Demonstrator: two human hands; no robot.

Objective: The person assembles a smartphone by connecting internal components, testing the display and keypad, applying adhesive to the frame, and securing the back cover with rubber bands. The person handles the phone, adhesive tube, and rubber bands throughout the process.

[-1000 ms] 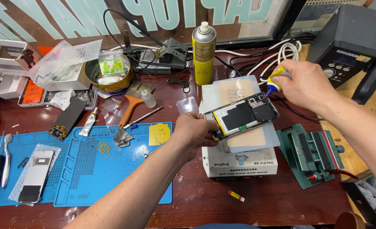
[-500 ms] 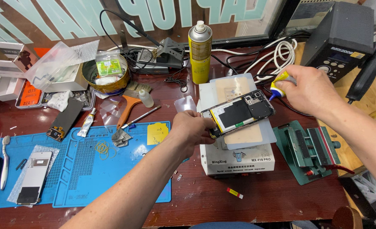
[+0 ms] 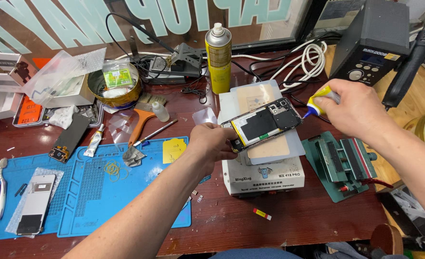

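The opened phone [image 3: 262, 123] — back cover off, dark battery and circuit board showing — is held tilted above the white pad of the white heating machine [image 3: 263, 173], which sits toward the near edge of the worktop [image 3: 289, 218]. The left hand [image 3: 210, 144] pinches the phone's lower-left end, fingers clamped on its edge. The right hand [image 3: 354, 111] — closed around a small yellow-and-blue tube [image 3: 316, 104] — hovers just beside the phone's upper-right corner, tip pointing at it. A green vise [image 3: 339, 160] stands to the right; a blue mat [image 3: 85, 192] covers the worktop's left.
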